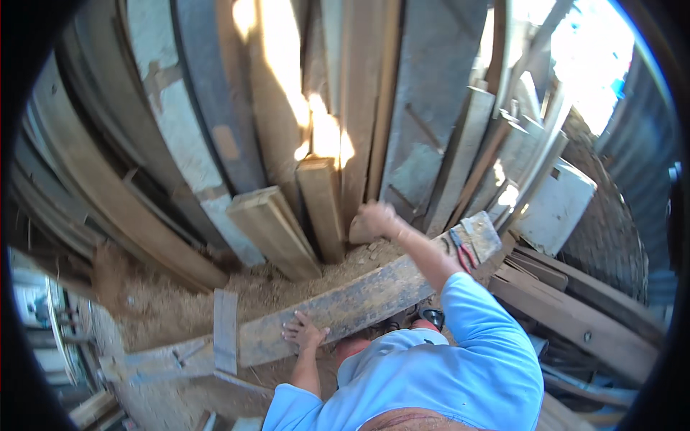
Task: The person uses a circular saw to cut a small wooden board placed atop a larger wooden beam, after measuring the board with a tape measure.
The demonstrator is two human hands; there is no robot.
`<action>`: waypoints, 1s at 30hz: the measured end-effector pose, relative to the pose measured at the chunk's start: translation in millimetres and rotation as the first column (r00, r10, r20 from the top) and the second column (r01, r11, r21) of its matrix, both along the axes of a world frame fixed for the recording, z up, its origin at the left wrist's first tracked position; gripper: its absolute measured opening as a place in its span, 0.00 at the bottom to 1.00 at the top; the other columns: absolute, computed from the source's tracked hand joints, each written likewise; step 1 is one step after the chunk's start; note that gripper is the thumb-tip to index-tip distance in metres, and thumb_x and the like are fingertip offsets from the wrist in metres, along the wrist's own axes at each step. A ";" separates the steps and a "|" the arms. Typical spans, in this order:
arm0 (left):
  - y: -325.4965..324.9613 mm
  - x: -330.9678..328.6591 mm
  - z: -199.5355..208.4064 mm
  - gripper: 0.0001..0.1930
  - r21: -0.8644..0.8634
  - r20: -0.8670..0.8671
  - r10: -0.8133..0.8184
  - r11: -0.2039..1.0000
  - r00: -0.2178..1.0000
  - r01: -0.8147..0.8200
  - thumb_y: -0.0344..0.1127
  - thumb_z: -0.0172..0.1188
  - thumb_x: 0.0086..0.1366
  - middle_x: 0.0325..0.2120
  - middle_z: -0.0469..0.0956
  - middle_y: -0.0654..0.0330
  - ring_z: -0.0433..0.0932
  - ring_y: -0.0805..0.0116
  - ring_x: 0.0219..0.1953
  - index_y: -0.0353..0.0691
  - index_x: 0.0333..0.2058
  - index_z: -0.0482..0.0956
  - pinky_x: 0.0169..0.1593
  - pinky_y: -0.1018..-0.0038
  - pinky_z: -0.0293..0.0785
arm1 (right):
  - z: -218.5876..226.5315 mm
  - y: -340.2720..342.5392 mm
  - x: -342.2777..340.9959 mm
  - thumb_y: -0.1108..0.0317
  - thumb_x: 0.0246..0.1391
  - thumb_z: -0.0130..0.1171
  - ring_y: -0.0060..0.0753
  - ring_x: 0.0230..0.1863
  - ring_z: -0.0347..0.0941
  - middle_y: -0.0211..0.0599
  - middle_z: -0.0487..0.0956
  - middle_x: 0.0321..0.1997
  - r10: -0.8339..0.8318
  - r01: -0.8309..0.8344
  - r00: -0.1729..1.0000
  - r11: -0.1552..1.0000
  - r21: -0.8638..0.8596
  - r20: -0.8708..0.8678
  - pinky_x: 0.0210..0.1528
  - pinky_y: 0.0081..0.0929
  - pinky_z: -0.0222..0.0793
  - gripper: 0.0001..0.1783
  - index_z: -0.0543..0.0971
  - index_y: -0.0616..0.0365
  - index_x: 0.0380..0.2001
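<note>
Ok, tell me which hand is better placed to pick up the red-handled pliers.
Probably the right hand: it is nearer the pliers, which lie towards the right end of the board. The left hand rests spread on the board, farther left. Blur hides whether the right is free.

Tall boards (215, 93) stand in a row beyond a dirt floor (169, 298); bright daylight (593, 65) (nearly white at its middle) enters beside a corrugated wall (643, 126) at right.
</note>
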State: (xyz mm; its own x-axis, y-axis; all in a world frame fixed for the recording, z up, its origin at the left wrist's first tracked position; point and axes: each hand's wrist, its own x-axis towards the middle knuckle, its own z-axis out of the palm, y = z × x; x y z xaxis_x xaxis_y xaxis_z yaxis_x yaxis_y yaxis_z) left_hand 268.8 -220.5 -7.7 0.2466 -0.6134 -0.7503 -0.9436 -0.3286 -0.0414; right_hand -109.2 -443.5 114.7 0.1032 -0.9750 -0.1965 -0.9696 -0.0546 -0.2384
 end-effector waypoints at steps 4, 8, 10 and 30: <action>-9.0 -8.4 9.2 0.75 0.035 0.009 -0.019 0.999 1.000 0.019 0.66 0.76 0.54 0.73 0.27 0.15 0.28 0.08 0.74 0.46 0.79 0.24 0.73 0.25 0.29 | -34.9 62.1 38.0 0.65 0.47 0.66 0.49 0.46 0.88 0.46 0.89 0.40 0.071 -0.088 0.993 0.978 0.189 0.094 0.47 0.45 0.83 0.15 0.89 0.52 0.40; -6.5 -13.6 15.1 0.75 0.045 0.024 -0.037 0.998 0.999 0.036 0.67 0.76 0.54 0.73 0.27 0.16 0.29 0.08 0.74 0.46 0.79 0.24 0.74 0.26 0.30 | -12.6 72.3 70.5 0.67 0.42 0.68 0.51 0.46 0.87 0.46 0.89 0.38 0.018 -0.023 0.999 0.982 0.188 0.030 0.47 0.44 0.83 0.13 0.90 0.55 0.34; -9.6 -8.8 15.0 0.75 0.031 0.040 -0.030 0.999 0.999 0.029 0.67 0.76 0.54 0.73 0.27 0.16 0.31 0.08 0.74 0.46 0.79 0.24 0.74 0.26 0.32 | 17.1 75.8 82.2 0.68 0.40 0.68 0.51 0.45 0.87 0.47 0.89 0.38 0.009 -0.014 0.999 0.989 0.148 0.039 0.46 0.44 0.83 0.12 0.90 0.55 0.32; -42.7 43.1 40.4 0.75 -0.690 -0.376 -0.474 0.716 0.797 0.100 0.49 0.84 0.50 0.74 0.50 0.25 0.54 0.33 0.76 0.36 0.78 0.29 0.78 0.50 0.52 | 319.6 271.1 123.0 0.63 0.42 0.76 0.56 0.45 0.84 0.50 0.87 0.40 0.376 -0.350 0.892 0.926 -0.143 0.251 0.47 0.50 0.78 0.33 0.84 0.51 0.56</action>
